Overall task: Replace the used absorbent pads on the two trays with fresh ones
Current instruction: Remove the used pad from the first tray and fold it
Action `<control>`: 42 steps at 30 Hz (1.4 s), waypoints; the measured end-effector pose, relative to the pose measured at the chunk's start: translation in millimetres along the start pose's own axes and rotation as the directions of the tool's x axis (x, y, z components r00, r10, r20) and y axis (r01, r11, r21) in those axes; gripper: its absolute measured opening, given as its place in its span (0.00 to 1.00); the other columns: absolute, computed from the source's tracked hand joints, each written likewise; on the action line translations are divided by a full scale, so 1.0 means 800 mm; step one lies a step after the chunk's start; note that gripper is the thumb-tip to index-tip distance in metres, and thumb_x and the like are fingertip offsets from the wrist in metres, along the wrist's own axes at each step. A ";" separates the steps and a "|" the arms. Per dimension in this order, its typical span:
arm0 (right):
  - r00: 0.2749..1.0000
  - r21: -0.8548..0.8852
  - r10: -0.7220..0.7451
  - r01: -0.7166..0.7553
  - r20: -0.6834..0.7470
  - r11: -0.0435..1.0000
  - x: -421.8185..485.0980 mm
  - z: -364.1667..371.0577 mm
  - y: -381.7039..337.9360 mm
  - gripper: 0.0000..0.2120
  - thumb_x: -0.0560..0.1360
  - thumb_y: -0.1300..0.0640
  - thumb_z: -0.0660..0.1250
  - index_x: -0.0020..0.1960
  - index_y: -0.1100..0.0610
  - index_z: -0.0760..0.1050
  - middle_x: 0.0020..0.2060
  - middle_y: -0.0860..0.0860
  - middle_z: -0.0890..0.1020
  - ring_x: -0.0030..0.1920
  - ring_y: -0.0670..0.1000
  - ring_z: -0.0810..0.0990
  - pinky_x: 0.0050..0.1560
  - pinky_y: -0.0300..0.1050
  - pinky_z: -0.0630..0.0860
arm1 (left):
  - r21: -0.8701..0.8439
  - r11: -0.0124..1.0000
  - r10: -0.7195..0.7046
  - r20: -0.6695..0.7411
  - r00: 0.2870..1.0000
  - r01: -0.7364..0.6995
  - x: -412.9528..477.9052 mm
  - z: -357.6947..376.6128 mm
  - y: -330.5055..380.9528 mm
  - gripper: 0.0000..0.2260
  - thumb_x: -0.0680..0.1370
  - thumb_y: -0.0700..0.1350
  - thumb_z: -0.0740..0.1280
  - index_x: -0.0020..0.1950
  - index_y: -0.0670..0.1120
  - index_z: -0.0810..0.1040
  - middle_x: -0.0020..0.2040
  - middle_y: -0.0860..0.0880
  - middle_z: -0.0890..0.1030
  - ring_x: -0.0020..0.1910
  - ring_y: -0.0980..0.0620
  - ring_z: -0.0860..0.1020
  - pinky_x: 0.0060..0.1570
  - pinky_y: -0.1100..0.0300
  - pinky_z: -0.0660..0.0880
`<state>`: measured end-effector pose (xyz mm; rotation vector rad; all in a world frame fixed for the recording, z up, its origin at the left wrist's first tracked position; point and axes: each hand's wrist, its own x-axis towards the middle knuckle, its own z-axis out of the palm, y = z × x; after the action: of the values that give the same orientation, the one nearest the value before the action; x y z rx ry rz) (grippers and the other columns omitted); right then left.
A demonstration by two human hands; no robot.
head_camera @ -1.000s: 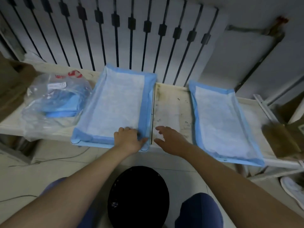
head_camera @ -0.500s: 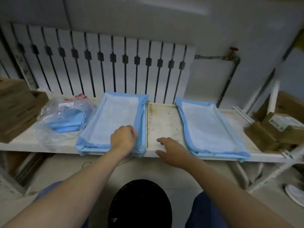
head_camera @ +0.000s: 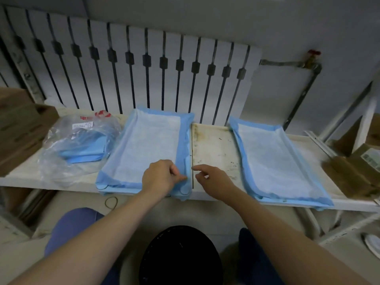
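Your left hand (head_camera: 161, 177) pinches the blue-bordered white absorbent pad (head_camera: 148, 149) right under its curled fingers, right hand (head_camera: 213, 179) loose, empty, just beside: tuck that border flat into the pale blue plastic tray (head_camera: 123, 191).

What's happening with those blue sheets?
A person is laying blue pads over trays on a shelf. The left hand pinches the edge of the left pad near the front right corner of the left tray. The right hand hovers beside it, holding nothing. The right pad already covers the right tray. A plastic bag of more blue pads sits to the left.
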<state>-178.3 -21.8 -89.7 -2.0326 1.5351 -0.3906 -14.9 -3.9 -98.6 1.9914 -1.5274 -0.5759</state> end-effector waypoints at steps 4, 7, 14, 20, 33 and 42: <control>1.000 0.034 -0.002 0.001 0.024 0.999 0.032 0.010 -0.018 0.17 0.81 0.57 0.54 0.67 0.48 0.72 0.65 0.52 0.76 0.52 0.50 0.76 0.53 0.39 0.71 | -0.006 1.000 0.021 0.031 0.999 -0.020 0.004 -0.008 -0.009 0.13 0.67 0.57 0.76 0.32 0.52 0.76 0.32 0.58 0.76 0.33 0.59 0.74 0.30 0.67 0.65; 0.997 -0.036 0.008 -0.005 0.074 0.999 0.050 0.024 -0.022 0.17 0.81 0.60 0.54 0.64 0.49 0.75 0.65 0.50 0.75 0.60 0.50 0.76 0.57 0.39 0.70 | -0.023 0.999 0.032 0.051 0.998 -0.031 0.005 -0.012 -0.016 0.12 0.66 0.57 0.76 0.33 0.52 0.76 0.33 0.58 0.77 0.34 0.59 0.75 0.31 0.67 0.66; 0.994 -0.154 0.082 -0.070 0.074 0.986 0.069 0.030 -0.025 0.16 0.79 0.60 0.56 0.61 0.55 0.77 0.61 0.50 0.78 0.57 0.51 0.78 0.55 0.40 0.73 | -0.053 0.998 0.046 0.082 0.996 -0.042 0.019 -0.016 -0.033 0.12 0.66 0.59 0.76 0.33 0.53 0.78 0.36 0.56 0.80 0.37 0.58 0.77 0.38 0.61 0.75; 0.985 -0.180 0.158 -0.143 0.074 0.973 0.085 0.033 -0.027 0.16 0.78 0.55 0.58 0.46 0.64 0.81 0.41 0.58 0.82 0.36 0.53 0.78 0.38 0.42 0.73 | -0.122 0.991 0.073 0.110 0.991 -0.059 0.025 -0.031 -0.034 0.14 0.64 0.61 0.76 0.33 0.52 0.78 0.36 0.55 0.80 0.39 0.57 0.78 0.42 0.58 0.78; 0.936 -0.044 0.306 -0.317 -0.175 0.947 0.104 0.039 -0.032 0.14 0.76 0.58 0.56 0.32 0.55 0.64 0.27 0.49 0.69 0.27 0.47 0.65 0.27 0.39 0.62 | -0.154 0.988 -0.012 0.016 1.000 0.014 0.030 -0.021 -0.044 0.10 0.73 0.53 0.70 0.38 0.52 0.73 0.37 0.56 0.78 0.40 0.55 0.76 0.39 0.61 0.70; 0.951 0.044 0.307 -0.305 -0.043 0.951 0.078 0.028 -0.012 0.17 0.74 0.63 0.57 0.27 0.53 0.61 0.24 0.48 0.66 0.26 0.47 0.62 0.28 0.39 0.60 | 0.291 0.945 -0.215 0.201 0.956 0.151 0.046 0.060 -0.017 0.35 0.69 0.75 0.57 0.57 0.47 0.79 0.57 0.45 0.77 0.57 0.43 0.74 0.58 0.50 0.71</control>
<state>-139.8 -73.5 -108.5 -1.7298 1.8246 -0.3451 -25.7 -45.0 -143.6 2.3667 -1.6401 -0.7269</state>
